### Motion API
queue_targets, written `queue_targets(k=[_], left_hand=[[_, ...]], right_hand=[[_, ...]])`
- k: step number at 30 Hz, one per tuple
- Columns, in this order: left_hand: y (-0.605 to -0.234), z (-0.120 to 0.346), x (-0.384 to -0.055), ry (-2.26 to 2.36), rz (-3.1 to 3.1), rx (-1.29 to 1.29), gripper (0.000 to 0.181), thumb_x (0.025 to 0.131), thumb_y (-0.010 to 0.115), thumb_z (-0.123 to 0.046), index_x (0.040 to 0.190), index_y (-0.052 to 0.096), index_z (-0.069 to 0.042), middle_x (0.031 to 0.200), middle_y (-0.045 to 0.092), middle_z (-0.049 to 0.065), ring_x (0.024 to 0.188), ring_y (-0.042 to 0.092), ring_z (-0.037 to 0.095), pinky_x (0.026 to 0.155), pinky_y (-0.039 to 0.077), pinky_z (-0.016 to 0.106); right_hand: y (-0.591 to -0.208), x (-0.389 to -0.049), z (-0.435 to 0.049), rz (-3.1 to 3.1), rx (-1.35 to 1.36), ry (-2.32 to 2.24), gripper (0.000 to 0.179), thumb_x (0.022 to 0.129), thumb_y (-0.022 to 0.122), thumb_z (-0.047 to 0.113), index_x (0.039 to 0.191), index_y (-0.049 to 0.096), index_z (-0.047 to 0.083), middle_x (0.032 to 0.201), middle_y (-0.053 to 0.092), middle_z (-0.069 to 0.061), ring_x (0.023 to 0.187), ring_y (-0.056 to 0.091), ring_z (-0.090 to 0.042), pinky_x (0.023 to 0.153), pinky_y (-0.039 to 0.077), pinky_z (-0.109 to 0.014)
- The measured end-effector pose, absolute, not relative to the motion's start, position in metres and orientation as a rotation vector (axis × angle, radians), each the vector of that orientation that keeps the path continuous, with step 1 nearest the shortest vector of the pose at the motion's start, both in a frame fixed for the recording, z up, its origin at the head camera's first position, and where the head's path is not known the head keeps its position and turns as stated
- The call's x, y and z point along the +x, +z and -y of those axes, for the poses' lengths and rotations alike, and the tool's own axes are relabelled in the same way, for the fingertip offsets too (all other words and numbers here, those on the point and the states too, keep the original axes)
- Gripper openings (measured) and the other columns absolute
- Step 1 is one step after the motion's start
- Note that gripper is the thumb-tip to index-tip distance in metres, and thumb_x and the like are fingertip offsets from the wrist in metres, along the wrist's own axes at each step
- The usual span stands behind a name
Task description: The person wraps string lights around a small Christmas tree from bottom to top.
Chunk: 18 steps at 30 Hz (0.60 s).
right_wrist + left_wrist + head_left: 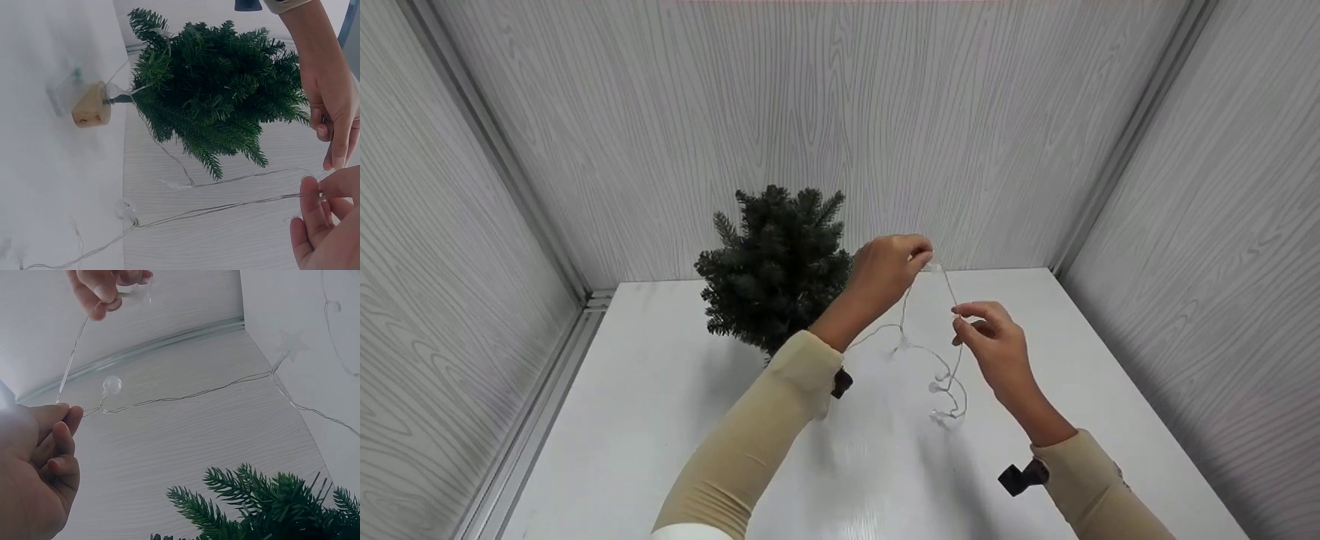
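Note:
A string of fairy lights on thin clear wire hangs between my two hands. My left hand pinches the wire between thumb and fingers, to the right of a small artificial Christmas tree. Lower and farther right, my right hand pinches another stretch of the same wire. Clear shapes hang along it, among them a star and a ball in the left wrist view. Some wire runs close by the tree's lower branches and its wooden base in the right wrist view.
A white table carries the tree on its left half. Pale wood-grain panels stand behind it and on both sides. Dark camera mounts sit on the wrists. A blurred see-through block lies beside the tree's base.

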<state>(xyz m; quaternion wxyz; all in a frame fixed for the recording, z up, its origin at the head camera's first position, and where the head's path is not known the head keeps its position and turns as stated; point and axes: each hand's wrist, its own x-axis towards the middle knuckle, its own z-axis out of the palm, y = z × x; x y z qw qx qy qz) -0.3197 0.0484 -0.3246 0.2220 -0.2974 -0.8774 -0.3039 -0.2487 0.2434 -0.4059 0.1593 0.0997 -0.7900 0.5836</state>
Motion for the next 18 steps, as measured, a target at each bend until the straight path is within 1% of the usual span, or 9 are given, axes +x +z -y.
queue_targets(k=[3, 8, 11, 13, 15, 18], left_hand=[[-0.320, -0.047, -0.322, -0.848, 2.427, -0.795, 0.019, 0.103, 0.061, -0.025, 0.105, 0.076, -0.014, 0.100, 0.076, 0.001, 0.081, 0.068, 0.015, 0.073, 0.055, 0.033], [-0.314, -0.043, -0.326, -0.814, 2.420, -0.778, 0.020, 0.103, 0.060, -0.025, 0.107, 0.076, -0.014, 0.100, 0.076, 0.001, 0.083, 0.069, 0.016, 0.075, 0.056, 0.034], [-0.309, -0.039, -0.332, -0.814, 2.407, -0.750, 0.020, 0.103, 0.060, -0.024, 0.108, 0.076, -0.013, 0.101, 0.076, 0.002, 0.087, 0.070, 0.017, 0.077, 0.056, 0.034], [-0.305, -0.036, -0.337, -0.838, 2.406, -0.729, 0.020, 0.103, 0.060, -0.024, 0.109, 0.076, -0.013, 0.103, 0.076, 0.002, 0.089, 0.071, 0.018, 0.079, 0.056, 0.035], [-0.301, -0.033, -0.341, -0.864, 2.409, -0.708, 0.020, 0.103, 0.060, -0.024, 0.109, 0.075, -0.013, 0.104, 0.076, 0.002, 0.090, 0.070, 0.017, 0.080, 0.056, 0.035], [-0.295, -0.028, -0.346, -0.902, 2.420, -0.691, 0.021, 0.103, 0.060, -0.025, 0.110, 0.075, -0.013, 0.105, 0.076, 0.003, 0.091, 0.070, 0.018, 0.081, 0.055, 0.035]], right_hand=[[-0.407, -0.248, -0.244, 2.275, 0.300, 1.661, 0.023, 0.098, 0.067, 0.013, 0.119, 0.070, 0.005, 0.114, 0.060, -0.009, 0.083, 0.067, -0.015, 0.079, 0.053, -0.023], [-0.414, -0.246, -0.243, 2.251, 0.309, 1.741, 0.030, 0.097, 0.069, 0.012, 0.126, 0.066, 0.005, 0.103, 0.063, -0.013, 0.083, 0.065, -0.017, 0.078, 0.054, -0.023], [-0.418, -0.244, -0.243, 2.243, 0.330, 1.778, 0.028, 0.097, 0.069, 0.014, 0.123, 0.067, 0.004, 0.100, 0.064, -0.014, 0.082, 0.066, -0.018, 0.080, 0.056, -0.024], [-0.421, -0.242, -0.244, 2.253, 0.337, 1.785, 0.025, 0.097, 0.069, 0.016, 0.119, 0.069, 0.003, 0.099, 0.066, -0.014, 0.084, 0.068, -0.019, 0.084, 0.057, -0.026], [-0.422, -0.239, -0.244, 2.266, 0.347, 1.771, 0.023, 0.098, 0.068, 0.020, 0.114, 0.070, 0.004, 0.099, 0.068, -0.016, 0.087, 0.069, -0.019, 0.087, 0.057, -0.027], [-0.424, -0.236, -0.243, 2.283, 0.339, 1.733, 0.022, 0.099, 0.068, 0.023, 0.111, 0.072, 0.006, 0.099, 0.069, -0.017, 0.093, 0.069, -0.019, 0.090, 0.055, -0.026]])
